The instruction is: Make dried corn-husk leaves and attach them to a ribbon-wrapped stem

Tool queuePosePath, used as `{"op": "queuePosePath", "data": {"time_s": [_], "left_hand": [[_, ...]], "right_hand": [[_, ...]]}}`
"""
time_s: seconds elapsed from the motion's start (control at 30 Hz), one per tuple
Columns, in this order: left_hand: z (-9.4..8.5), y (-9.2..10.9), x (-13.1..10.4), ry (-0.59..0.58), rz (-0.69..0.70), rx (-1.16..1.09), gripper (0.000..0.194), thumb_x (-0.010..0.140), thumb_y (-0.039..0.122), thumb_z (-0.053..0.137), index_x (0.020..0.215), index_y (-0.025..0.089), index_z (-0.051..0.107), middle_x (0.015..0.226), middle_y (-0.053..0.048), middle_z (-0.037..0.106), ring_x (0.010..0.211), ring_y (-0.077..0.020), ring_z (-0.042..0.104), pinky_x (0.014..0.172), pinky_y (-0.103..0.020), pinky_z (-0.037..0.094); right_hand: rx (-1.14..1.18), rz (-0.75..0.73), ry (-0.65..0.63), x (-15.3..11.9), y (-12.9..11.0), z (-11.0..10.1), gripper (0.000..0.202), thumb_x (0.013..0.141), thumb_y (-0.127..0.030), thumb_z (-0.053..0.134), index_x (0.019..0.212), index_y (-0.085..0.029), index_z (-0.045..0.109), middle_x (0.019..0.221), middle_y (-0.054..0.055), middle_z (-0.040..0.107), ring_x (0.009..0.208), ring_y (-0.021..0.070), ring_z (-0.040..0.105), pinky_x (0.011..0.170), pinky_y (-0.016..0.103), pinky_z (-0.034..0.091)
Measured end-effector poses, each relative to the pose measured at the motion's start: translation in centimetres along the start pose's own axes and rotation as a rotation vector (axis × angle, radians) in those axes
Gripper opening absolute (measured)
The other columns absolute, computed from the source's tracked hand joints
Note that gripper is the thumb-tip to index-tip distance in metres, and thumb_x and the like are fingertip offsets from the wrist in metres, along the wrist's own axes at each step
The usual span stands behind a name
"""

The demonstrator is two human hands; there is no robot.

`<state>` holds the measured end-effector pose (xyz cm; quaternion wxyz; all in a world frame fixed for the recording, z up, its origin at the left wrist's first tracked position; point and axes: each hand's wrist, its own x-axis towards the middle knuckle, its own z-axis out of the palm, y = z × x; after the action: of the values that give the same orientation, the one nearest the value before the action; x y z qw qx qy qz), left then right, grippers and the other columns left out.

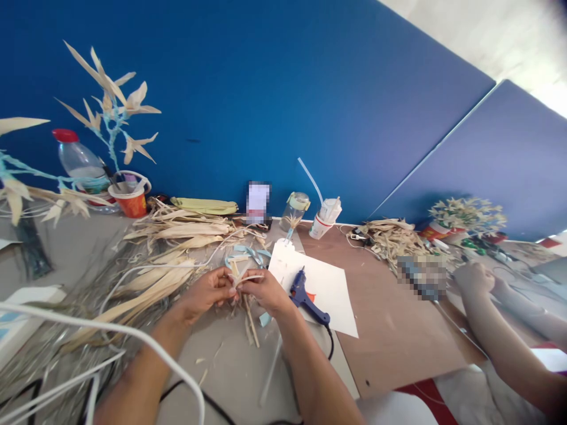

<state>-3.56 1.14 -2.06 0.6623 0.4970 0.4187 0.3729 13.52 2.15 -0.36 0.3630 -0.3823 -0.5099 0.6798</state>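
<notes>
My left hand [217, 288] and my right hand [261, 289] are close together over the grey table, fingers pinched on a small piece of pale husk [240, 280] between them. Its thin points spread up and to the right. Below the hands lie narrow husk strips [251, 324]. Dried corn husks [172, 245] are piled to the left, and light blue strips [252, 254] lie just behind my hands. Right of my right hand, a blue glue gun [305, 298] rests on a white sheet [339, 289].
Husk flowers on blue stems stand in a red cup [132, 203] at the left. A white cable [146, 336] loops across the left foreground. At the back are a jar [296, 209] and a white cup [319, 227]. Another person's hands [476, 280] are at the right.
</notes>
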Motion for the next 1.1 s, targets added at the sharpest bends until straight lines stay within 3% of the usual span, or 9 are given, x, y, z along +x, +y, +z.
{"op": "queuePosePath", "data": {"time_s": [0.27,0.5,0.67,0.77,0.83,0.9,1.1], "left_hand": [[-0.3,-0.1,-0.2,-0.013,-0.072,0.022,0.037,0.066,0.037,0.077,0.088,0.018,0.054,0.065,-0.001,0.067,0.051,-0.0098,0.051,0.045,-0.02,0.025],[-0.1,0.2,-0.1,0.049,-0.039,0.012,0.035,0.067,0.038,0.076,0.086,0.017,0.055,0.067,-0.001,0.067,0.055,-0.011,0.053,0.046,-0.02,0.026],[0.2,0.8,-0.2,0.044,-0.034,-0.005,0.035,0.067,0.039,0.077,0.086,0.015,0.061,0.069,-0.003,0.066,0.061,-0.0126,0.055,0.048,-0.021,0.028],[0.0,0.6,-0.1,0.053,-0.017,0.004,0.031,0.066,0.04,0.077,0.077,0.014,0.063,0.067,-0.003,0.066,0.056,-0.0105,0.049,0.05,-0.023,0.03],[-0.1,0.3,0.0,0.067,0.006,0.0,0.03,0.066,0.04,0.077,0.074,0.015,0.064,0.065,-0.003,0.065,0.055,-0.0101,0.047,0.053,-0.024,0.032],[-0.1,0.2,0.1,0.088,0.035,-0.014,0.03,0.065,0.04,0.078,0.075,0.015,0.065,0.067,-0.003,0.066,0.058,-0.0117,0.049,0.055,-0.025,0.034],[0.4,0.8,0.1,0.136,0.142,0.114,0.026,0.064,0.04,0.077,0.07,0.017,0.067,0.063,0.0,0.06,0.055,-0.0117,0.046,0.054,-0.025,0.034]], "right_hand": [[-0.135,-0.085,-0.02,0.0,0.4,-0.4,0.004,0.064,-0.022,0.067,0.065,-0.018,0.068,0.066,-0.001,0.065,0.065,0.0138,0.056,0.071,0.028,0.042],[-0.149,-0.107,-0.018,0.3,0.6,-0.4,0.007,0.07,-0.023,0.064,0.071,-0.017,0.069,0.067,0.0,0.065,0.067,0.0151,0.058,0.07,0.028,0.046],[-0.382,-0.242,0.105,0.2,-0.1,-0.3,0.011,0.07,-0.013,0.059,0.072,-0.018,0.068,0.072,0.0,0.063,0.075,0.0161,0.058,0.074,0.028,0.044],[-0.414,-0.249,0.163,0.0,-0.5,-0.2,0.028,0.069,-0.011,0.058,0.094,-0.019,0.069,0.073,-0.002,0.059,0.072,0.0153,0.056,0.073,0.028,0.044],[-0.367,-0.224,0.191,0.1,-0.6,-0.4,0.035,0.069,-0.011,0.058,0.102,-0.019,0.066,0.07,-0.004,0.055,0.068,0.0137,0.053,0.071,0.027,0.043],[-0.249,-0.191,0.181,0.1,-0.6,-0.7,0.031,0.068,-0.013,0.059,0.097,-0.02,0.067,0.069,-0.004,0.054,0.067,0.0124,0.05,0.069,0.026,0.042],[0.263,0.029,0.044,-0.1,-0.8,-1.6,0.028,0.063,-0.03,0.074,0.088,-0.017,0.068,0.07,-0.002,0.061,0.058,0.0079,0.05,0.063,0.023,0.039]]}}
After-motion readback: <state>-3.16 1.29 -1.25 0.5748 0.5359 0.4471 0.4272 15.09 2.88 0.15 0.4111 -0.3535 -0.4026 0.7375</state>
